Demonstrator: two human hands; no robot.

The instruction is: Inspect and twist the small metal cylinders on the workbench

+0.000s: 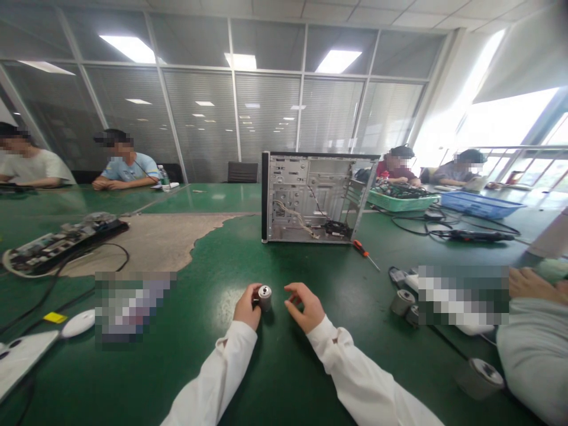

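Observation:
A small silver metal cylinder (265,300) with a pale top and a dark spot at its centre stands upright on the green table. Round its left side curl the fingers of my left hand (248,305), gripping it. My right hand (306,306) is a short way to the right, fingers curved and apart, with nothing in them. Beyond both hands, an opened computer case (310,198) shows its bare metal inside, with loose cables and a black fan-like part at the bottom. An orange-handled screwdriver (364,252) lies by the case's lower right corner.
At right, more metal cylinders (403,302) stand near a person's sleeve (532,349). Behind them sit a green basket (402,203) of cables and a blue basket (481,205). A power strip (66,242), cables and a white mouse (78,323) lie at left. Several people sit around the table.

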